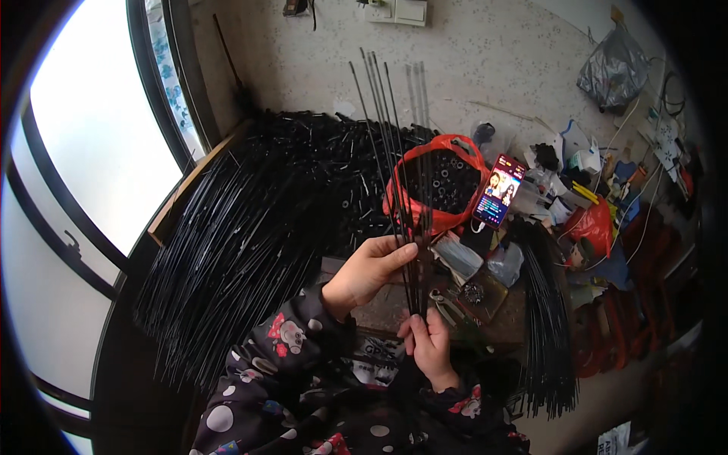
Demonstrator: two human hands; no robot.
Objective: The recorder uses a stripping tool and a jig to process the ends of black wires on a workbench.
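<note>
My left hand (369, 271) is closed around a small bundle of thin black rods (414, 290), its thumb pressed across them. The rods rise steeply and fan apart toward their upper ends; some on the right look blurred. Lower down, my right hand (431, 347) pinches the same rods near their bottom ends. Behind the bundle, a red plastic bag (393, 199) lies open, filled with small black ring-shaped parts (451, 180). Pliers (449, 305) rest on the table just beyond my right hand.
Many long black rods (227, 250) hang over the table's left edge, beside a heap of short black pieces (318, 152). Another rod bundle (544, 334) droops at the right. A lit phone (500, 189) leans by the bag. Clutter and a red bag (590, 227) fill the far right.
</note>
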